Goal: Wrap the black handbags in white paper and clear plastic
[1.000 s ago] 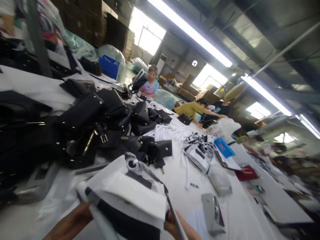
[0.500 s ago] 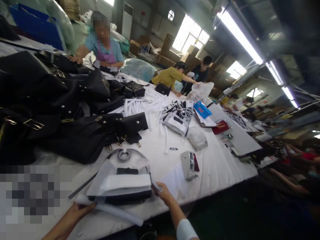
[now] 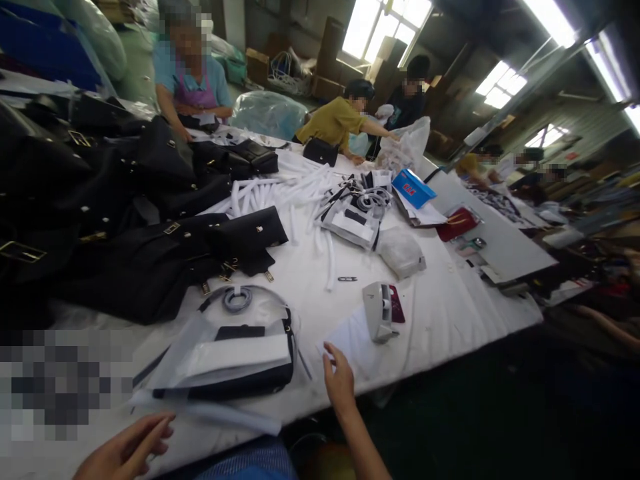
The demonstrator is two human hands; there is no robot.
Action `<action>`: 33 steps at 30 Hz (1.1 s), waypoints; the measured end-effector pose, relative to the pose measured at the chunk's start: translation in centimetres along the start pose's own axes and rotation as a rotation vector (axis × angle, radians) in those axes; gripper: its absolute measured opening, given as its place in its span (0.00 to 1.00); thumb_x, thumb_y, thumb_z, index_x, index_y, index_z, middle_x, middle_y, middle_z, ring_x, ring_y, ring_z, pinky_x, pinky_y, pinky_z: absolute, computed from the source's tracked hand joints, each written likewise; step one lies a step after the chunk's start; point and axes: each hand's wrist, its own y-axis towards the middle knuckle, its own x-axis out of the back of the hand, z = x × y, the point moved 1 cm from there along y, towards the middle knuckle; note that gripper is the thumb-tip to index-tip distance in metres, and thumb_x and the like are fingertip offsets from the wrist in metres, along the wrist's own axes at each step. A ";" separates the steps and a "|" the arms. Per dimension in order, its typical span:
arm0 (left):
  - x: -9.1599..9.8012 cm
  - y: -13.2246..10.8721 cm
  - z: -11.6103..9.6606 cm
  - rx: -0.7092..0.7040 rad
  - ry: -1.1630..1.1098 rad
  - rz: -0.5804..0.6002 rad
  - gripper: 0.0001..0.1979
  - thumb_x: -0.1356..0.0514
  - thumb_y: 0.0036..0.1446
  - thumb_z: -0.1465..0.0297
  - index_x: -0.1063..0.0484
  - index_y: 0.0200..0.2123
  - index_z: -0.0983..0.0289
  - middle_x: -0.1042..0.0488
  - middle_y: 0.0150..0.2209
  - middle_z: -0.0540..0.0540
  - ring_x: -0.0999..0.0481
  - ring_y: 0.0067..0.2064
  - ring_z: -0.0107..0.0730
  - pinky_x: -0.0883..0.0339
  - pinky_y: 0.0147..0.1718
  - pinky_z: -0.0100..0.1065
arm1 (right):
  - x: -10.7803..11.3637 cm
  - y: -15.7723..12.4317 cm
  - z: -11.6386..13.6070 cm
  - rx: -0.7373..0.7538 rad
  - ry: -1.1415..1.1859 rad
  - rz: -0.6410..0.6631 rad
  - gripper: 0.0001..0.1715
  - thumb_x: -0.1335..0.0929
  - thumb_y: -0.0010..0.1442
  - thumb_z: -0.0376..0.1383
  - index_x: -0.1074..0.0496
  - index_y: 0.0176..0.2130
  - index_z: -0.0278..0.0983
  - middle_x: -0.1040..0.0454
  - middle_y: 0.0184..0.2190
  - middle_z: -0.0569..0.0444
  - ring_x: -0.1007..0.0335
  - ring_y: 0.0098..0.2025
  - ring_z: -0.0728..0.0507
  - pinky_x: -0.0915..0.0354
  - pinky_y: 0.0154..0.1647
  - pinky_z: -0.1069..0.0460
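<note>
A black handbag wrapped in white paper (image 3: 235,363) lies flat near the table's front edge, its grey coiled strap (image 3: 237,299) just behind it. My left hand (image 3: 125,448) hovers at the bottom left, fingers loosely spread, holding nothing, close to a white foam strip (image 3: 235,417). My right hand (image 3: 339,380) is open to the right of the bag, fingers stretched over the white tablecloth, near a sheet of white paper (image 3: 350,340).
A heap of black handbags (image 3: 125,220) fills the table's left. White foam tubes (image 3: 280,193), packed bags (image 3: 353,223), a blue box (image 3: 413,189) and a grey device (image 3: 379,311) lie further right. Three people work at the far side. The table edge drops off on the right.
Both hands have let go of the wrapped bag, which now lies on the table. The left hand pulled back toward me; the right hand opened beside the bag.
</note>
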 end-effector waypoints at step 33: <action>-7.4 6.7 -6.2 -1.357 1.111 0.097 0.39 0.39 0.57 0.76 0.50 0.69 0.61 0.44 0.69 0.62 0.44 0.68 0.46 0.42 0.64 0.51 | -9.5 -11.6 -4.0 0.785 -0.679 0.140 0.14 0.29 0.62 0.40 0.27 0.48 0.40 0.23 0.43 0.48 0.29 0.44 0.38 0.33 0.46 0.44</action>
